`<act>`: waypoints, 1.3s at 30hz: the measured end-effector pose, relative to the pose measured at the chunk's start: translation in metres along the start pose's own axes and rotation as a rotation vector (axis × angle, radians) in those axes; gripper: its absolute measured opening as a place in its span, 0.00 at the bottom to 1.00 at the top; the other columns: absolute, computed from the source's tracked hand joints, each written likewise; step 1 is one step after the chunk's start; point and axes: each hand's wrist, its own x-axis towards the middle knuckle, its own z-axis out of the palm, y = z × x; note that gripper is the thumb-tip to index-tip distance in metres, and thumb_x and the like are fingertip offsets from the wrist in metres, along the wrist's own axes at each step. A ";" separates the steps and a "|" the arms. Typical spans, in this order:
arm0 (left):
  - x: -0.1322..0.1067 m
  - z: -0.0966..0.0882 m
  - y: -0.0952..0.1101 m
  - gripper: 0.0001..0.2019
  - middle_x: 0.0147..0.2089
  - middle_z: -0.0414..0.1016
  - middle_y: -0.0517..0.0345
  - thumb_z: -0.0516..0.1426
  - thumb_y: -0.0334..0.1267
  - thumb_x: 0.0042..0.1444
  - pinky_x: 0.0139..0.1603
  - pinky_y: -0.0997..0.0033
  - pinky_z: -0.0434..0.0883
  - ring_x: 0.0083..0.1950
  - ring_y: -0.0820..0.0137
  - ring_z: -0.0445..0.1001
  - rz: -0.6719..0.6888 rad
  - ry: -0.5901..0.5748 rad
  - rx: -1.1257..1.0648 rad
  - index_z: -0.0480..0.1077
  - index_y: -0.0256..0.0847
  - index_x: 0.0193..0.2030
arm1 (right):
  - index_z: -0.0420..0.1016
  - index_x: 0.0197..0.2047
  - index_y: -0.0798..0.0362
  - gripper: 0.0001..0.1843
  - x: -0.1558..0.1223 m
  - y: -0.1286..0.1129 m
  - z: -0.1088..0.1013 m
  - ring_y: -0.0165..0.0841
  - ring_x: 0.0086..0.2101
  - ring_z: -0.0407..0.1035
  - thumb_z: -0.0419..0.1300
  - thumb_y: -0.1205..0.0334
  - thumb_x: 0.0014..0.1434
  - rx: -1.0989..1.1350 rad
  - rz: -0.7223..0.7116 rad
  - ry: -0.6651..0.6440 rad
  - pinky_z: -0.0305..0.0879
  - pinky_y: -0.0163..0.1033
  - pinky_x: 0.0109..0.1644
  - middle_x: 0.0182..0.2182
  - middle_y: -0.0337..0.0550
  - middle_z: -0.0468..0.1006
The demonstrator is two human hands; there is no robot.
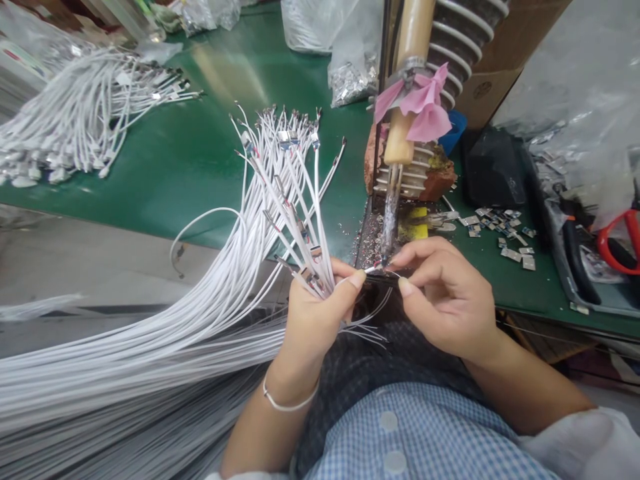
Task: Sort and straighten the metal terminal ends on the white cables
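Observation:
My left hand (323, 300) is closed round several white cables (316, 200), some with small USB connectors (303, 277) on their ends. Between its thumb and forefinger it pinches one more cable, whose stripped end reaches to the tip of a soldering iron (391, 213). The iron hangs tip down in a stand, its wooden handle (399, 137) tied with a pink cloth (425, 107). To the right of the tip, my right hand (445, 293) has thumb and forefinger closed on a thin wire (395, 274), which looks like solder.
A long bundle of white cables (200, 320) crosses the bench edge at left. Another cable pile (65, 113) lies at the far left. Loose USB connectors (510, 230) lie right of the iron, beside a tray (600, 297) with red-handled scissors (625, 243). Solder crumbs surround the stand.

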 end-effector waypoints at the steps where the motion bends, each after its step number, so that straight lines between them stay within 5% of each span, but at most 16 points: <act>1: 0.000 0.000 0.000 0.05 0.12 0.60 0.69 0.61 0.34 0.48 0.13 0.81 0.53 0.13 0.81 0.57 0.001 -0.003 -0.002 0.69 0.38 0.25 | 0.65 0.26 0.52 0.10 0.000 0.000 0.000 0.34 0.37 0.67 0.58 0.77 0.47 0.004 -0.001 0.000 0.65 0.43 0.40 0.36 0.41 0.70; 39: -0.012 0.002 -0.011 0.05 0.12 0.62 0.68 0.60 0.34 0.51 0.13 0.81 0.54 0.13 0.81 0.57 0.063 0.048 0.074 0.70 0.39 0.27 | 0.65 0.27 0.55 0.10 0.000 0.002 0.003 0.32 0.34 0.69 0.58 0.79 0.45 -0.155 -0.150 0.039 0.68 0.40 0.37 0.32 0.42 0.71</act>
